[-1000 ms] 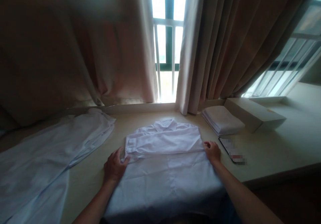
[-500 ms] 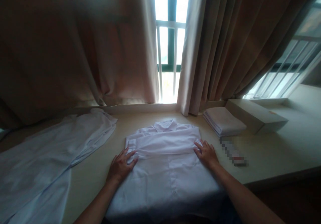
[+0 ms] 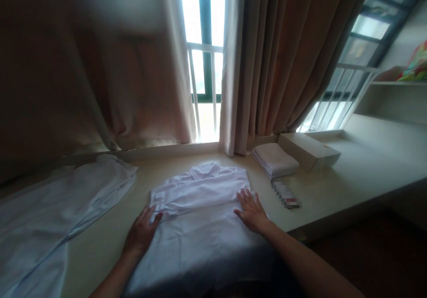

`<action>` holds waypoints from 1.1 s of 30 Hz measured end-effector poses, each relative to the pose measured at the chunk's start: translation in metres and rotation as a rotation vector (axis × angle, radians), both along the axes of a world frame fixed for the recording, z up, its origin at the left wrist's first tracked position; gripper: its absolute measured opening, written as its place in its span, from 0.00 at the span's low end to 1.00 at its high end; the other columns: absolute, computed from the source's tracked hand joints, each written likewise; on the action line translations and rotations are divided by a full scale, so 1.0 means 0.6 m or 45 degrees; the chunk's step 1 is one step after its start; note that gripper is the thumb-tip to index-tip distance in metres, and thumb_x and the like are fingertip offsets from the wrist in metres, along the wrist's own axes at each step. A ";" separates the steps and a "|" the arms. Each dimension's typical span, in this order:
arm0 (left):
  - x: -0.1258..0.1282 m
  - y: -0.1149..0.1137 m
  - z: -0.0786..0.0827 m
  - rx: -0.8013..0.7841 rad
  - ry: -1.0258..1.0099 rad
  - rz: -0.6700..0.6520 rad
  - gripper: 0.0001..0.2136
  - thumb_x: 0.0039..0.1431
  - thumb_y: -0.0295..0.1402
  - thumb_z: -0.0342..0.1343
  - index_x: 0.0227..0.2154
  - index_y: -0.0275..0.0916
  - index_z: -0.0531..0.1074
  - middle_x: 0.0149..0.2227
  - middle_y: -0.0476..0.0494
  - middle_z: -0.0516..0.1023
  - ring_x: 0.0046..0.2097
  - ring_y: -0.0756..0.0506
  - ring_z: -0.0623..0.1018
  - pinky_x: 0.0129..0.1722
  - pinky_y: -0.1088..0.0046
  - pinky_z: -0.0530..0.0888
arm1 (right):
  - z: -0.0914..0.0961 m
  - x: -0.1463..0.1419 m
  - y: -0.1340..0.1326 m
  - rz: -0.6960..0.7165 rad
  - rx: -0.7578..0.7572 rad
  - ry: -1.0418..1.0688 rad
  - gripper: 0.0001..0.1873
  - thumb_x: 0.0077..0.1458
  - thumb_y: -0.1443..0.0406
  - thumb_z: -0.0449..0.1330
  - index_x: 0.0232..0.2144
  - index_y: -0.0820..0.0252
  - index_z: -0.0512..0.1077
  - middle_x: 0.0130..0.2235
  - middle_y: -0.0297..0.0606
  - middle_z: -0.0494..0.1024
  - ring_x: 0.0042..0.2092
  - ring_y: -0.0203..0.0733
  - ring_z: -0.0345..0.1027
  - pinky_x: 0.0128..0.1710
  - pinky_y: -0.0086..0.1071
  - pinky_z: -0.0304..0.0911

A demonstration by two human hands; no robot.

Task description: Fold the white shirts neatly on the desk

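A white collared shirt lies face down on the pale table, its sleeves folded across the back and its collar toward the window. My left hand rests flat on the shirt's left edge with fingers spread. On the right side of the shirt, by the folded sleeve, my right hand presses flat, fingers apart. Neither hand holds anything. The shirt's tail hangs over the table's near edge.
Unfolded white garments lie spread at the left. At the back right sit a stack of folded white cloth and a long pale box. A small flat blurred object lies beside the shirt. Curtains and a barred window are behind.
Both hands let go of the shirt's side edges and went flat on the fabric. The right hand slid inward onto the shirt. The camera turned to the right.
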State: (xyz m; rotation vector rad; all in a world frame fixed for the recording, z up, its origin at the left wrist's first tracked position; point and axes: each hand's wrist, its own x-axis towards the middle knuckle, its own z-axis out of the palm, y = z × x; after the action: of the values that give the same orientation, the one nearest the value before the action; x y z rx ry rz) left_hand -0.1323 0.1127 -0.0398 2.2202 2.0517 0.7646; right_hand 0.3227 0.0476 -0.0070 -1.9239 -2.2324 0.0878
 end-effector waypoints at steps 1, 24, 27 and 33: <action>-0.004 0.002 -0.004 -0.013 -0.032 0.002 0.27 0.60 0.49 0.43 0.57 0.38 0.65 0.61 0.39 0.64 0.62 0.42 0.64 0.60 0.63 0.61 | -0.008 -0.004 -0.015 0.005 -0.030 0.029 0.38 0.61 0.43 0.40 0.67 0.53 0.44 0.69 0.38 0.38 0.68 0.49 0.25 0.64 0.51 0.21; 0.031 -0.214 0.004 0.165 0.060 0.455 0.15 0.59 0.41 0.46 0.36 0.36 0.72 0.47 0.33 0.72 0.52 0.37 0.69 0.55 0.60 0.63 | -0.056 -0.010 -0.040 -0.047 -0.028 -0.045 0.34 0.61 0.46 0.43 0.65 0.50 0.50 0.68 0.37 0.44 0.68 0.50 0.30 0.63 0.55 0.27; 0.036 -0.212 0.013 0.160 0.075 0.516 0.12 0.58 0.39 0.47 0.33 0.38 0.72 0.45 0.34 0.72 0.50 0.37 0.70 0.53 0.59 0.64 | -0.040 -0.045 -0.036 -0.082 0.044 -0.064 0.32 0.61 0.50 0.45 0.64 0.56 0.55 0.67 0.41 0.47 0.68 0.53 0.31 0.63 0.56 0.27; 0.048 -0.215 0.029 0.149 0.068 0.568 0.13 0.60 0.39 0.45 0.32 0.38 0.71 0.43 0.33 0.71 0.48 0.36 0.70 0.51 0.58 0.63 | 0.023 -0.261 -0.013 0.445 0.181 0.125 0.31 0.64 0.54 0.43 0.66 0.59 0.49 0.68 0.40 0.46 0.68 0.47 0.32 0.65 0.48 0.30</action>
State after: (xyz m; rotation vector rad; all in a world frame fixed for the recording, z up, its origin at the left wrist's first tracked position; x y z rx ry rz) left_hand -0.1036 -0.0161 -0.0224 1.8648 2.6358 0.8758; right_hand 0.1663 0.0398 0.0067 -1.4134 -2.4111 0.0685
